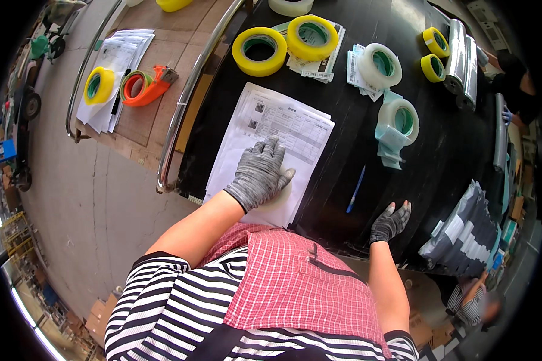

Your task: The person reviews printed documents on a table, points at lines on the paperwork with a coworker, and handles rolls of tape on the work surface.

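Note:
My left hand point(260, 174), in a grey knitted glove, lies flat with its fingers stretched over a stack of printed sheets point(301, 129) on the black table. Partly hidden under its wrist and thumb is a pale round thing point(277, 201), perhaps a tape roll. My right hand point(391, 222), gloved with bare fingertips showing, rests near the table's front edge, its fingers extended and nothing in them. Between the two hands lies a blue pen point(356, 189). Beyond it, a clear tape roll point(408, 111) sits with bluish film around it.
Yellow tape rolls point(241, 54) and another clear roll point(370, 66) on labels stand at the back. Grey plastic packages point(464, 231) lie at the right. A metal-railed cart point(171, 114) at the left holds papers and an orange tape dispenser point(153, 90). Other people are at the right.

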Demonstrator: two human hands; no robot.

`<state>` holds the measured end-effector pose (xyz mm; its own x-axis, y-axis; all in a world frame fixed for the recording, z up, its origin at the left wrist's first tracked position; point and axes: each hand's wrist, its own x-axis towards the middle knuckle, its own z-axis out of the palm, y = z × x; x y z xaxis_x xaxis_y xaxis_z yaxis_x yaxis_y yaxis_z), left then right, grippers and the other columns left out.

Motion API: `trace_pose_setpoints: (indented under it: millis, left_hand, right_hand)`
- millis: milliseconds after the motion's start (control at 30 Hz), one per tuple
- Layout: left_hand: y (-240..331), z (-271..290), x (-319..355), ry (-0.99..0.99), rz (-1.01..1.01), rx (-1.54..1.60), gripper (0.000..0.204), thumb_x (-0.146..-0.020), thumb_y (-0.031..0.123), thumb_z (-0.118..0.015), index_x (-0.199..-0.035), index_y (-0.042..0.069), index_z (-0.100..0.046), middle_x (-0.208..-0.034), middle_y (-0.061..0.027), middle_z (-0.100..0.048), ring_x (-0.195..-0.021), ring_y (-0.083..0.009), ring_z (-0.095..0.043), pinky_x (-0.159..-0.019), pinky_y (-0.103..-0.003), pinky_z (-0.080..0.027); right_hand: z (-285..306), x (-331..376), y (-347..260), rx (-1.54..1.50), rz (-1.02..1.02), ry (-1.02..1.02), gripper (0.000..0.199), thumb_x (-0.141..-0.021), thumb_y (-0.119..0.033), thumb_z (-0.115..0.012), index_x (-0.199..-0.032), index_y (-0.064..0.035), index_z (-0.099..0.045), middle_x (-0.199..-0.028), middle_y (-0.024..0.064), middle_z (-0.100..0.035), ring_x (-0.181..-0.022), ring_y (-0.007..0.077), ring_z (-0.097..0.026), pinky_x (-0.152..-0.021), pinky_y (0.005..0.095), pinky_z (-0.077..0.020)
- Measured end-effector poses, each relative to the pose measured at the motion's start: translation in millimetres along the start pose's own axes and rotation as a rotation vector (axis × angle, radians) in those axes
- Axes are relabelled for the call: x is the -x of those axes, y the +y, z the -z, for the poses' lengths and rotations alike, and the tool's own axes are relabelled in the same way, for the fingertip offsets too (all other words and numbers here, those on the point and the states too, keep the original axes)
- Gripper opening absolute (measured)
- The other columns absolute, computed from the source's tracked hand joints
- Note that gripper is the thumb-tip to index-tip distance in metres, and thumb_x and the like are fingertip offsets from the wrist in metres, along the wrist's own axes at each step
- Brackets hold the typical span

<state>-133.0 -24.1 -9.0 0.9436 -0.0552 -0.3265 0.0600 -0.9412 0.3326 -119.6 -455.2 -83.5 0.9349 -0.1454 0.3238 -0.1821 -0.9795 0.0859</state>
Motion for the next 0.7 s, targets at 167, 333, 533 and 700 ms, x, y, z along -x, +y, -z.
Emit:
trace_pose_setpoints:
  millis: [167, 333, 533, 700]
  left_hand:
    - [-0.9, -0.6, -2.2, -0.003, -0.007, -0.01, 0.069, -0.096, 0.052, -0.05, -0.142, 0.0, -0.049, -0.151, -0.0238, -0.043, -0.135, -0.0376, -0.045, -0.11, -0.047, -0.037]
    - [-0.4, 3.0, -5.8, -0.038, -0.004, -0.027, 0.071, -0.097, 0.053, -0.048, -0.144, 0.0, -0.047, -0.151, -0.0236, -0.043, -0.137, -0.037, -0.043, -0.112, -0.046, -0.035]
    - [0.8, 2.7, -9.4, -0.074, 0.008, -0.018, 0.072, -0.098, 0.055, -0.047, -0.146, 0.001, -0.045, -0.152, -0.0235, -0.042, -0.139, -0.0365, -0.042, -0.113, -0.045, -0.034]
    - [1.0, 2.2, -9.8, -0.087, 0.01, -0.046, 0.073, -0.098, 0.055, -0.046, -0.148, 0.001, -0.044, -0.152, -0.0236, -0.042, -0.139, -0.0361, -0.042, -0.112, -0.044, -0.035]
  right_hand:
    - [-2.9, 0.6, 1.7, 0.004, 0.011, -0.001, 0.051, -0.101, -0.032, -0.054, -0.14, -0.0003, -0.048, -0.146, 0.0183, -0.049, -0.136, 0.0336, -0.046, -0.114, 0.0443, -0.0357]
    - [-2.2, -1.7, 0.0, 0.002, 0.019, -0.006, 0.051, -0.101, -0.031, -0.053, -0.14, 0.0002, -0.048, -0.146, 0.0191, -0.049, -0.136, 0.0339, -0.047, -0.114, 0.0446, -0.0366]
    - [-3.6, -0.7, 2.6, 0.01, 0.021, 0.004, 0.05, -0.101, -0.032, -0.052, -0.14, 0.0006, -0.048, -0.146, 0.0196, -0.049, -0.136, 0.0346, -0.046, -0.114, 0.045, -0.036]
    - [-2.0, -1.3, 1.5, 0.007, 0.031, -0.008, 0.051, -0.102, -0.032, -0.052, -0.14, 0.0009, -0.048, -0.146, 0.0199, -0.049, -0.136, 0.0348, -0.046, -0.114, 0.0452, -0.0358]
